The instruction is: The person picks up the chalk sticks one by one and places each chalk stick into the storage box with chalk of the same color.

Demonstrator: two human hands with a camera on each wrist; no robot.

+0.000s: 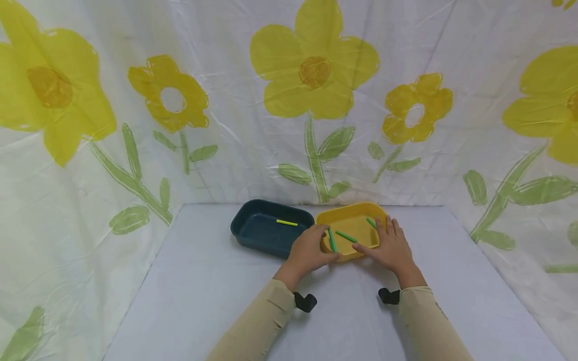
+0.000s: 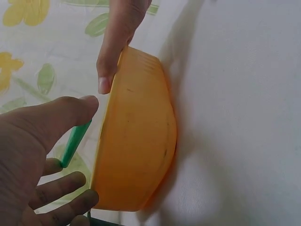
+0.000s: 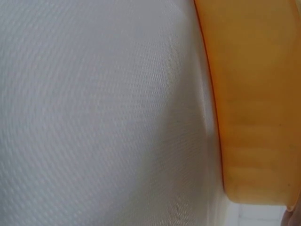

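**Both hands at the yellow tray, a green stick under the left thumb**

Our left hand (image 1: 310, 249) sits at the near-left rim of the yellow tray (image 1: 356, 208), thumb and fingers curled around a green stick (image 1: 332, 240) that leans over that rim. Our right hand (image 1: 391, 244) lies flat along the tray's right side, fingers straight, thumb on the near edge, holding nothing. Two more green sticks (image 1: 346, 236) lie inside the tray, and a yellow-green stick (image 1: 286, 222) rests in the dark blue tray (image 1: 253, 208) touching it on the left.

The risk we judge: the stick is caught only lightly, so it could slip back in or drop onto the white cloth (image 1: 203, 291); a push from either hand could slide the light tray.

The left wrist view shows the tray's outer wall (image 2: 141, 136) and the stick (image 2: 75, 143) beside our thumb. The right wrist view shows only tray wall (image 3: 254, 94) and cloth; the head view alone shows the contents.
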